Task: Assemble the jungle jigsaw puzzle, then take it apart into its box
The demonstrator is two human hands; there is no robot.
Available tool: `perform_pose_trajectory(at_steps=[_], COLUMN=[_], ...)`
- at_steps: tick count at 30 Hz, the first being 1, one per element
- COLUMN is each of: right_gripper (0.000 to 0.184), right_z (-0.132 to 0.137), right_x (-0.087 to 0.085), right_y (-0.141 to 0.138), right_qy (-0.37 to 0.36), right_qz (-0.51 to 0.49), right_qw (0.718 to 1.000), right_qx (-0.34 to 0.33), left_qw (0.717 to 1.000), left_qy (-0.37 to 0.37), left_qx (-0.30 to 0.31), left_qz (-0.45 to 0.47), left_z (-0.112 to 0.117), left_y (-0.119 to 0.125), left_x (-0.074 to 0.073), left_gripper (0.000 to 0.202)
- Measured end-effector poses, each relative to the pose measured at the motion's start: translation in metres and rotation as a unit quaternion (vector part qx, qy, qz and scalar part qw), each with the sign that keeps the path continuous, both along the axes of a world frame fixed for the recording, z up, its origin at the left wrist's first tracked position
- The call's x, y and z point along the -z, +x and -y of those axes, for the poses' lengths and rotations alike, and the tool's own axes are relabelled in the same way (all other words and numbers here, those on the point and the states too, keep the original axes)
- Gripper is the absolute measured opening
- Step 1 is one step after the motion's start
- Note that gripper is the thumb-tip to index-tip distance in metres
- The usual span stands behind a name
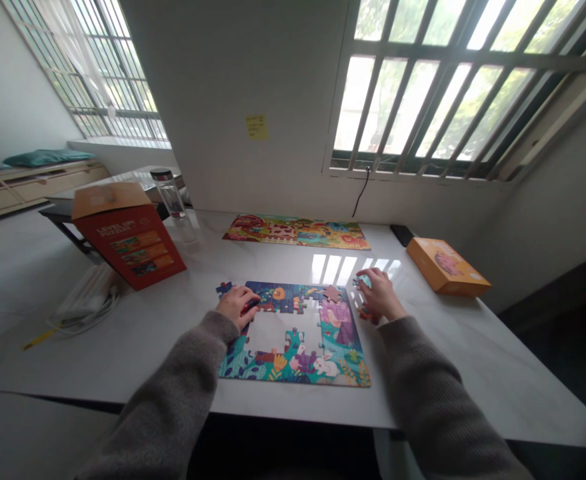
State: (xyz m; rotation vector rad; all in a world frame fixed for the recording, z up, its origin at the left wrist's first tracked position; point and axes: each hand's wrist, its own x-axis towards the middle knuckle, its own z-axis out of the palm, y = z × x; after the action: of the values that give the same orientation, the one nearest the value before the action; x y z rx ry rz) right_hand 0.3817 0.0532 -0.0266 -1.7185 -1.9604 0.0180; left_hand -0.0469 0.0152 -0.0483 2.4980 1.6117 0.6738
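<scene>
A colourful jigsaw puzzle (333,347) lies on the white table (173,333) in front of me, with an unfilled gap in its middle. My left hand (237,305) rests curled on the puzzle's upper left part, fingers pressed on pieces there. My right hand (379,291) sits just right of the puzzle, fingers bent over loose puzzle pieces (365,313) on the table. One loose piece (332,293) lies face down on the puzzle's top edge. Another loose piece (224,288) lies off the top left corner.
A finished puzzle (297,231) lies further back near the wall. A red box (127,241) stands at the left, a clear bottle (171,197) behind it. An orange box (447,267) and a dark phone (403,235) lie at the right. White cables (85,303) trail off the left.
</scene>
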Motion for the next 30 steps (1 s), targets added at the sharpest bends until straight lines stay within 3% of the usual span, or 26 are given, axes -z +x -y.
perform_pose_trajectory(at_steps=[2, 5, 8, 15, 22, 25, 30], right_gripper=[0.029, 0.038, 0.035, 0.026, 0.028, 0.028, 0.044], right_z=[-0.005, -0.01, -0.013, -0.017, -0.018, -0.019, -0.013], right_x=[0.004, 0.012, 0.016, 0.019, 0.023, 0.023, 0.011], right_y=[0.013, 0.021, 0.022, 0.027, 0.028, 0.029, 0.026], right_qy=[-0.005, -0.042, -0.058, -0.006, -0.04, -0.045, -0.027], right_qz=[0.014, 0.044, 0.062, 0.057, 0.087, 0.058, -0.035], right_qw=[0.998, 0.993, 0.991, 0.994, 0.988, 0.992, 0.997], right_qx=[0.066, 0.1, 0.103, 0.09, 0.121, 0.106, 0.07], left_qw=[1.0, 1.0, 1.0, 1.0, 1.0, 1.0, 0.999], left_qy=[0.0, 0.002, 0.006, 0.0, 0.008, 0.005, 0.015], left_qx=[-0.001, 0.0, 0.001, 0.0, 0.002, 0.001, 0.004], left_qz=[-0.005, -0.007, -0.004, 0.006, -0.001, -0.009, 0.039], left_z=[0.0, 0.0, 0.0, 0.001, 0.002, 0.002, 0.0], left_y=[0.0, 0.001, 0.002, 0.001, 0.002, 0.002, 0.004], left_x=[0.0, 0.0, 0.0, -0.001, -0.001, -0.002, -0.006], left_gripper=[0.024, 0.025, 0.025, 0.024, 0.024, 0.024, 0.023])
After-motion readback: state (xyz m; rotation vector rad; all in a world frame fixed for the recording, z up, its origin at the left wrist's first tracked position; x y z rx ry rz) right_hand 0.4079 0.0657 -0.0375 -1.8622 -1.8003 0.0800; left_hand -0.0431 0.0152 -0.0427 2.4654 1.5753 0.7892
